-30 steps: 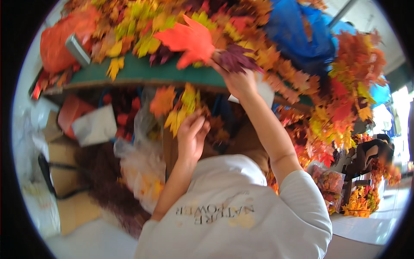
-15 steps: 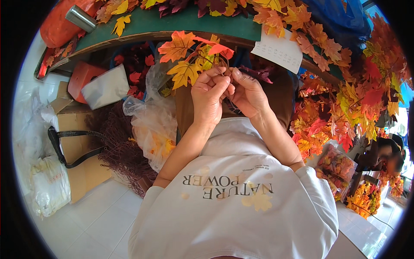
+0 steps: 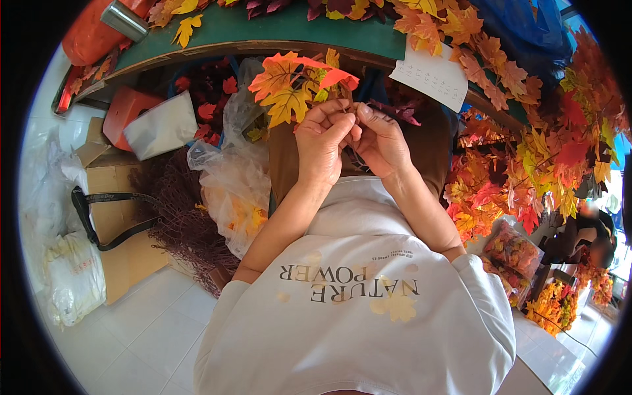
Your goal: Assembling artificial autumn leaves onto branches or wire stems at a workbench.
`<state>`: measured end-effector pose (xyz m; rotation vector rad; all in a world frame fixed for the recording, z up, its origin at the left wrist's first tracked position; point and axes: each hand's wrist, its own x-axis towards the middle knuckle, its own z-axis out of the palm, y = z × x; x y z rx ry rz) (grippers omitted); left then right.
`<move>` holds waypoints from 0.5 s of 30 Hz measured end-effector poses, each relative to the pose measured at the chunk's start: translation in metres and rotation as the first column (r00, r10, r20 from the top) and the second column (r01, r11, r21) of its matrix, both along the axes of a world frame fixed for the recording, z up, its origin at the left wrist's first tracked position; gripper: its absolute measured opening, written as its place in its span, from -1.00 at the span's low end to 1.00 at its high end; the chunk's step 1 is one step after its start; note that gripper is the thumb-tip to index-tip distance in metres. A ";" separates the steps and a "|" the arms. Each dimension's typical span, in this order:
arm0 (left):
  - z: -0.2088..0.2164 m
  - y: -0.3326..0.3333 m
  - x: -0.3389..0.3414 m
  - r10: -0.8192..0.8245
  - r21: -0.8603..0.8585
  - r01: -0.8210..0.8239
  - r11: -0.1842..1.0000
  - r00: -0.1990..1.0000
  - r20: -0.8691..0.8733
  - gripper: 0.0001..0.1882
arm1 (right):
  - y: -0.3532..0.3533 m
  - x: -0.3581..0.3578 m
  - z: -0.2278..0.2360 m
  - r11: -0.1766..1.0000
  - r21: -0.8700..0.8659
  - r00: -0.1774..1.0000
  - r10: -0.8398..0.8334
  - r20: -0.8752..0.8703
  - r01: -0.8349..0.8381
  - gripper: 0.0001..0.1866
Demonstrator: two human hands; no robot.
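Both hands meet at the fingertips just off the middle of the bench's (image 3: 260, 29) near edge. Left hand (image 3: 322, 143): thumb and fingers pinching the thin stems of a leaf spray (image 3: 287, 104), orange, yellow and red. Right hand (image 3: 384, 143): thumb and forefinger closed on the same stems. Purple leaf (image 3: 407, 112) behind its knuckles; attachment unclear. White paper (image 3: 431, 78) overhangs the near edge, right. Metal cylinder (image 3: 124, 21) at bench's left end.
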<state>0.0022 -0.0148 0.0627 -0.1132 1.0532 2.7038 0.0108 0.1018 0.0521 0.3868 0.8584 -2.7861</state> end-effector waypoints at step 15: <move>-0.007 -0.005 -0.004 -0.078 -0.208 0.045 0.977 0.985 -0.153 -0.72 | 0.011 0.006 -0.008 0.983 0.152 0.987 -0.084 -0.136 0.104 -0.88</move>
